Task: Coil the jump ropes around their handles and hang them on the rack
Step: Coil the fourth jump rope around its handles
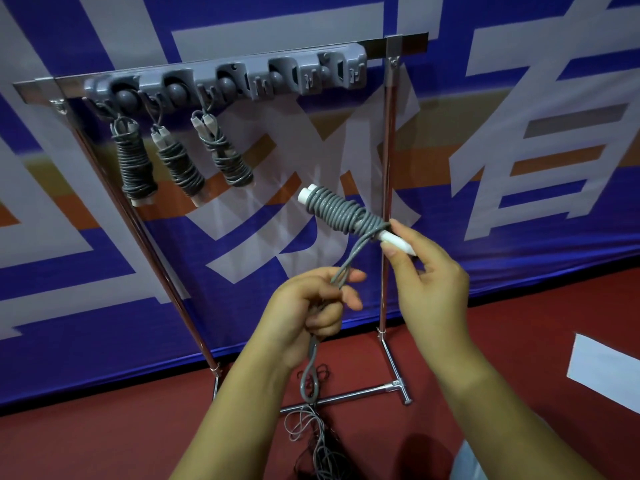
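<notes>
Big white characters run across the blue banner [519, 140] behind the rack, w/ orange bands between; they're cropped and slanted, so I can't read them. No brand visible on rope or handles.

The rack [385, 202] is a chrome frame: top bar, two uprights, T-shaped feet on the red floor [502, 341]. A grey hook strip [221, 79] runs along the top bar. Three coiled ropes [180, 164] hang from its left part, close together, handles pointing down and slightly splayed. The right part of the strip, past the third bundle, has free hooks, and there's open air between the uprights below them.

The jump rope in hand [337, 211] is held in front of the rack, near the right upright. Its white handles lie side by side, long axis tilted: one end up-left, the other down-right. Grey cord is wound tightly round the middle.

Right hand [429, 282] pinches the lower-right handle ends between thumb and fingers. Left hand [311, 306], lower and just beside it, is curled round the loose cord tail, which runs up to the coil and dangles below the fist in a loop. Hands apart, not touching.

A loose tangle of cords [318, 441] lies on the floor by the rack's base. A white sheet [606, 368] lies on the floor at right.
</notes>
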Demonstrator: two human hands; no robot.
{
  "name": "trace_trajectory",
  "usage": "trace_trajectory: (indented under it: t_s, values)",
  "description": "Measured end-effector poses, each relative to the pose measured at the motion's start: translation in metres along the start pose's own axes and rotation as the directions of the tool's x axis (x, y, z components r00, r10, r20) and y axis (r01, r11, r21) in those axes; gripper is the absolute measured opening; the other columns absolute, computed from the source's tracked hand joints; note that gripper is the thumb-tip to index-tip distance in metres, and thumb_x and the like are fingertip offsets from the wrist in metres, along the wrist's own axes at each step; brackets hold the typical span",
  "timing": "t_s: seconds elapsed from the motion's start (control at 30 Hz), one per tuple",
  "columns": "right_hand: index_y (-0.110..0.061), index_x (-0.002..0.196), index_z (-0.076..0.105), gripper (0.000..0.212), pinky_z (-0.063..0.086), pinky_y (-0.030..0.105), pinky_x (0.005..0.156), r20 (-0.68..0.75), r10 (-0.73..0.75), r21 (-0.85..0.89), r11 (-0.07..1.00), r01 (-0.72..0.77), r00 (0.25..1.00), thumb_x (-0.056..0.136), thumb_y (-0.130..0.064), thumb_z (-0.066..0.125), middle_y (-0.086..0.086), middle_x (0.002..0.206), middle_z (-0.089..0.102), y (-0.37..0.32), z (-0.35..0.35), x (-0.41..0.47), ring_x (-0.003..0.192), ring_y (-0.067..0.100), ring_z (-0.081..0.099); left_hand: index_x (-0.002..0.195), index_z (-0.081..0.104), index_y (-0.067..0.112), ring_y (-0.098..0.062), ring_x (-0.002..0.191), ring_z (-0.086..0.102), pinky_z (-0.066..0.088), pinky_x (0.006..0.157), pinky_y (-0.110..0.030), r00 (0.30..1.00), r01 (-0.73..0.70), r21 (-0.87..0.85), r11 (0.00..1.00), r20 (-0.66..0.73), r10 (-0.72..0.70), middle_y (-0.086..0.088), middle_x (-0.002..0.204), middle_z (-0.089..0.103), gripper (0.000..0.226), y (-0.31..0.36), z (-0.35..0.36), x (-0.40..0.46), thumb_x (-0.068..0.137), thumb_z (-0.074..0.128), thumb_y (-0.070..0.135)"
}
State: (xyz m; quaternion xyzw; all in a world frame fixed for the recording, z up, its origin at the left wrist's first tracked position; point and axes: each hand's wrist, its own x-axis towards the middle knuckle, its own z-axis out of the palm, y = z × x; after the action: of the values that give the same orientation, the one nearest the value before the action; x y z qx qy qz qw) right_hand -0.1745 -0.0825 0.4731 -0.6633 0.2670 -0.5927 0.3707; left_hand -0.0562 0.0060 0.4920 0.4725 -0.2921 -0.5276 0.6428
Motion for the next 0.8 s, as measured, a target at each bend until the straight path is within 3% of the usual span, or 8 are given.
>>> trace_trajectory:
  t_s: [0.07, 0.2, 0.33, 0.4, 0.53, 0.6, 0.7, 0.8]
  values:
    - [-0.023, 0.116, 0.062, 0.030, 0.040, 0.000, 0.074, 0.003, 0.000, 0.000, 1.000, 0.000, 1.000, 0.088, -0.012, 0.064, -0.022, 0.098, 0.060, -0.001, 0.000, 0.001, 0.091, -0.020, 0.055, 0.088, 0.068, -0.003, -0.004, 0.030, 0.023, 0.016, 0.035, -0.015, 0.999, -0.002, -0.080, 0.997, 0.034, 0.005, -0.012, 0.059, 0.059, 0.033, 0.001, -0.001, -0.001, 0.075, 0.041, 0.011]
    - [-0.021, 0.116, 0.063, 0.029, 0.039, 0.000, 0.075, -0.004, 0.001, -0.013, 1.000, -0.001, 1.000, 0.088, -0.014, 0.064, -0.026, 0.097, 0.058, -0.003, 0.000, 0.004, 0.091, -0.020, 0.055, 0.087, 0.063, 0.002, -0.003, 0.036, 0.032, 0.027, 0.038, -0.015, 0.996, -0.094, -0.035, 0.995, -0.003, 0.094, -0.009, 0.069, 0.067, 0.021, 0.001, 0.004, -0.005, 0.079, 0.052, 0.018]
    - [-0.024, 0.116, 0.062, 0.030, 0.039, -0.001, 0.075, 0.015, 0.002, -0.022, 1.000, -0.001, 1.000, 0.088, -0.013, 0.064, -0.026, 0.097, 0.058, -0.004, -0.001, 0.003, 0.091, -0.022, 0.055, 0.083, 0.059, 0.005, -0.007, 0.053, 0.059, 0.052, 0.051, -0.019, 0.993, -0.115, -0.017, 0.993, -0.041, 0.114, -0.012, 0.085, 0.073, 0.005, 0.003, 0.007, -0.006, 0.081, 0.055, 0.003]
    - [-0.021, 0.115, 0.065, 0.027, 0.040, 0.000, 0.069, 0.040, 0.028, -0.042, 0.999, -0.026, 0.999, 0.089, -0.014, 0.064, -0.022, 0.090, 0.061, -0.003, -0.002, 0.001, 0.081, -0.018, 0.057, 0.080, 0.056, 0.005, -0.012, 0.061, 0.067, 0.055, 0.058, -0.020, 0.974, -0.197, 0.064, 0.978, -0.098, 0.203, -0.015, 0.091, 0.073, 0.017, 0.001, 0.005, -0.005, 0.086, 0.051, -0.011]
    - [-0.025, 0.110, 0.069, 0.021, 0.050, 0.017, 0.062, 0.063, 0.122, -0.021, 0.992, -0.121, 0.991, 0.091, -0.020, 0.063, -0.014, 0.082, 0.069, -0.001, -0.002, -0.001, 0.074, 0.010, 0.066, 0.077, 0.060, 0.007, -0.018, 0.073, 0.069, 0.053, 0.063, -0.024, 0.887, -0.394, 0.494, 0.775, -0.015, 0.461, -0.009, 0.099, 0.070, 0.034, -0.005, 0.008, -0.006, 0.087, 0.042, -0.021]
    - [-0.032, 0.107, 0.067, 0.020, 0.054, 0.031, 0.067, 0.066, 0.133, -0.007, 0.991, -0.133, 0.989, 0.090, -0.021, 0.063, -0.009, 0.083, 0.070, -0.002, -0.003, -0.002, 0.074, 0.024, 0.065, 0.077, 0.064, 0.008, -0.013, 0.064, 0.063, 0.047, 0.056, -0.020, 0.883, -0.403, 0.536, 0.742, 0.014, 0.470, -0.003, 0.093, 0.071, 0.038, -0.004, 0.006, -0.008, 0.085, 0.041, -0.021]
    - [-0.031, 0.106, 0.069, 0.019, 0.053, 0.032, 0.068, 0.079, 0.155, 0.009, 0.988, -0.157, 0.985, 0.089, -0.023, 0.064, -0.007, 0.083, 0.071, -0.004, -0.004, -0.001, 0.075, 0.027, 0.064, 0.076, 0.069, 0.013, -0.004, 0.053, 0.046, 0.038, 0.053, -0.014, 0.880, -0.409, 0.524, 0.747, 0.010, 0.475, 0.000, 0.081, 0.068, 0.029, 0.000, 0.005, -0.010, 0.081, 0.047, -0.005]
    - [-0.036, 0.103, 0.067, 0.018, 0.055, 0.042, 0.073, 0.089, 0.180, 0.044, 0.982, -0.184, 0.980, 0.089, -0.024, 0.064, -0.003, 0.083, 0.072, -0.005, -0.005, -0.001, 0.078, 0.031, 0.065, 0.080, 0.072, 0.009, 0.000, 0.052, 0.044, 0.035, 0.055, -0.010, 0.869, -0.417, 0.539, 0.732, 0.003, 0.494, 0.014, 0.065, 0.060, 0.025, 0.003, 0.009, -0.014, 0.087, 0.049, 0.017]
